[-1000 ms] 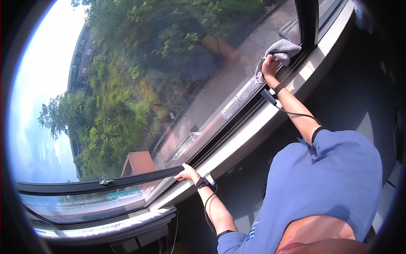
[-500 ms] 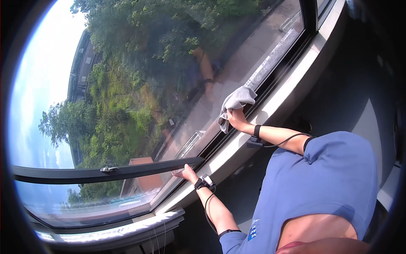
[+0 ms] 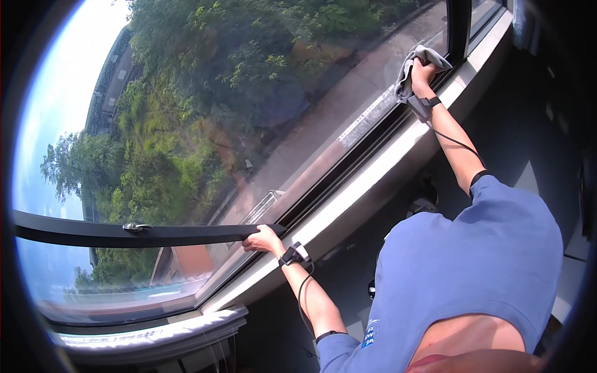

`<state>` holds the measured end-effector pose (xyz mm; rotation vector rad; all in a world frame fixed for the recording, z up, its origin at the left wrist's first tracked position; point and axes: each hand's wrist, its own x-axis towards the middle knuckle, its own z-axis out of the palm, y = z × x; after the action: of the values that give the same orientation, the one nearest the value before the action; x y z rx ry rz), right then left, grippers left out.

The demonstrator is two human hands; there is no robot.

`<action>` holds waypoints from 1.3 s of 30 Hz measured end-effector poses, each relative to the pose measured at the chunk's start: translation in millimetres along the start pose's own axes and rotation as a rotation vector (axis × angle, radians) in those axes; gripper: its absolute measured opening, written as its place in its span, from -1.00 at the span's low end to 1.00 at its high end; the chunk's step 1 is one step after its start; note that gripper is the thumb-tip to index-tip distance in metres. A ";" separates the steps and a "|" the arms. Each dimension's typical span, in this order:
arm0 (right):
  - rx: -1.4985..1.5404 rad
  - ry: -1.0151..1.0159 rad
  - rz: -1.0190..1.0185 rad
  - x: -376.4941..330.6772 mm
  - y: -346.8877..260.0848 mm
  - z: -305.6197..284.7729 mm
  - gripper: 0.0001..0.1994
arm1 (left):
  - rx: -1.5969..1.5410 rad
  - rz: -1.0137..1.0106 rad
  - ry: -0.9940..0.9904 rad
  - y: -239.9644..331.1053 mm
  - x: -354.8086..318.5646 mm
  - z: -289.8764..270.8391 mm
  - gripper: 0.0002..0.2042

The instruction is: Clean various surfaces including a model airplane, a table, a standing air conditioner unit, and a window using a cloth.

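A grey cloth (image 3: 405, 73) is bunched in my right hand (image 3: 423, 76), which is closed round it. Hand and cloth are against the lower part of the large window pane (image 3: 249, 112), close to its far right corner. At the left, my left hand (image 3: 263, 240) grips the dark upright window frame (image 3: 193, 234) near its bottom end, fingers bent against its edge. A small metal latch (image 3: 135, 227) sits farther along that frame. Both wrists carry dark bands with small devices and cables.
A pale window sill (image 3: 354, 199) runs diagonally below the dark bottom rail (image 3: 348, 163). Another dark upright (image 3: 459, 28) bounds the pane at the right. White ribbed trim (image 3: 155, 332) lies at the lower left. Trees and a paved strip show through the glass.
My right hand has slid the cloth along the bottom of the pane, rightward and away, to the far corner. My left hand stays at the upright frame, its fingers now curled against it.
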<state>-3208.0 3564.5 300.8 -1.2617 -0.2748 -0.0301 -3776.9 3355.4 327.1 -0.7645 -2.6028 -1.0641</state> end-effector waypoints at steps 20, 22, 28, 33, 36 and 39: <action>0.410 -1.355 -1.112 -371.4 -122.1 -39.1 -0.58 | -0.038 -0.040 -0.184 -17.0 11.8 -12.6 -0.28; 0.402 -1.310 -1.177 -346.4 -154.7 -20.2 -0.57 | 0.013 -0.012 -0.226 -6.0 5.1 -14.5 -0.27; 0.417 -1.000 -1.446 -334.7 -305.9 36.0 -0.62 | 0.026 0.059 -0.181 -26.7 15.7 -4.7 -0.22; 0.392 -0.817 -1.451 -392.1 -398.9 62.3 -0.59 | 0.022 0.071 -0.182 -31.4 18.4 -3.0 -0.18; 0.388 -0.791 -1.518 -418.2 -403.7 63.5 -0.61 | -0.048 0.035 -0.218 -22.7 14.1 -4.7 -0.17; 0.289 -0.823 -1.641 -447.6 -373.2 46.5 -0.62 | 0.091 -0.064 -0.262 -14.6 15.2 -13.5 -0.16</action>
<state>-3714.0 3435.9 563.9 -0.4040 -1.8842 -0.8444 -3797.4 3343.0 334.1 -0.8563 -2.8897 -0.9082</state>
